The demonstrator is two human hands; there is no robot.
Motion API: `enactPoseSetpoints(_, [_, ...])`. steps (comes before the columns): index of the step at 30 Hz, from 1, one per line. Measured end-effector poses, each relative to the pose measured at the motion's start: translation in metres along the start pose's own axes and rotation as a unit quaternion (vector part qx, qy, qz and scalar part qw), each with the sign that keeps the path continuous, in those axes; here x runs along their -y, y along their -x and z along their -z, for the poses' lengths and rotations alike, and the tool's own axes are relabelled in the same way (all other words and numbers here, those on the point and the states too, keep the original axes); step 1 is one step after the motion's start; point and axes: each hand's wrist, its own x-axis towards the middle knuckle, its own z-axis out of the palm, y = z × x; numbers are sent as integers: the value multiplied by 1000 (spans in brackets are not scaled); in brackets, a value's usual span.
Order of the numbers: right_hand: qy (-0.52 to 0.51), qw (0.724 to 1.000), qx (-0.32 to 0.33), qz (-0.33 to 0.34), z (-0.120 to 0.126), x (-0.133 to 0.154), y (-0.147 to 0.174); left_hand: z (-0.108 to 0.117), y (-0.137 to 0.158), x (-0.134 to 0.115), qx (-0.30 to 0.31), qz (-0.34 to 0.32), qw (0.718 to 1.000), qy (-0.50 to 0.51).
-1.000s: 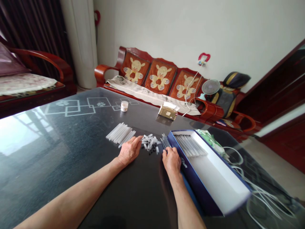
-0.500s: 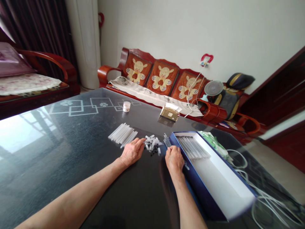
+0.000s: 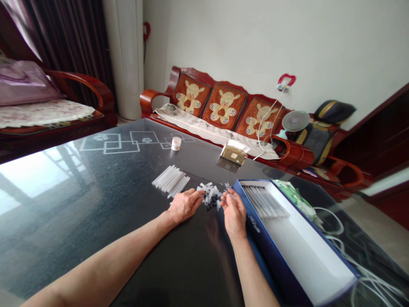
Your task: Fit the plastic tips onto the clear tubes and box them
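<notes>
My left hand (image 3: 187, 205) is closed in a pinch beside a pile of small white and black pen parts (image 3: 209, 192); what sits between its fingertips is too small to make out. To the left of that pile lies a row of translucent pen barrels (image 3: 171, 180). My right hand (image 3: 234, 213) is turned partly palm-up, its thumb and fingers pinched on what looks like a thin pen refill (image 3: 230, 192). More thin refills (image 3: 226, 186) lie just beyond its fingertips, beside the blue box (image 3: 254, 224). Inside that box, a row of pens with dark tips (image 3: 265, 200) fills the far end.
A small round tub (image 3: 176, 144) and a gold tissue box (image 3: 233, 154) stand farther back on the dark glossy table (image 3: 128, 170). Right of the blue box are a green-and-white packet (image 3: 295, 198) and loose white cables (image 3: 367, 260). A wooden sofa (image 3: 220, 102) stands behind.
My right hand has lifted from the refills beside the box and turned its fingers upward, pinching. My left hand stays by the small parts. The whole view has shifted slightly.
</notes>
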Motion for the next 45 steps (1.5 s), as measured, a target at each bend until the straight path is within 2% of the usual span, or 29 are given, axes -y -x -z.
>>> enactPoseSetpoints(3, [-29, 999, -17, 4, 1, 4, -1, -1, 0, 0, -2, 1, 1000, 2])
enactPoseSetpoints(11, [-33, 999, 4, -1, 5, -1, 0, -4, 1, 2, -5, -2, 1000, -3])
enactPoseSetpoints(22, [6, 998, 70, -8, 4, -10, 3, 2, 0, -3, 24, -20, 1000, -2])
enactPoseSetpoints(27, [84, 987, 136, -24, 3, -16, 7, 5, 0, -5, 47, -38, 998, 0])
enactPoseSetpoints(29, [81, 988, 127, -29, 2, -17, 7, 5, 0, -6, 42, -26, 999, -11])
enactPoseSetpoints(34, [-31, 997, 40, -55, 1, -13, 2, 7, -1, -7, 47, -21, 998, -39])
enactPoseSetpoints(37, [-11, 998, 12, -66, 1, -13, 2, 7, 0, -8, 42, -48, 998, -22])
enactPoseSetpoints(39, [66, 996, 33, -44, 0, -13, 4, 6, 0, -8, 31, -64, 997, -11])
enactPoseSetpoints(41, [179, 981, 76, 12, 0, -11, 7, 5, 1, -6, 17, -70, 997, -9])
enactPoseSetpoints(43, [287, 946, 110, 101, 1, -9, 8, 2, 1, -3, 0, -66, 998, -17])
enactPoseSetpoints(45, [376, 898, 135, 183, 4, -8, 8, -1, 1, -1, -14, -58, 998, -25])
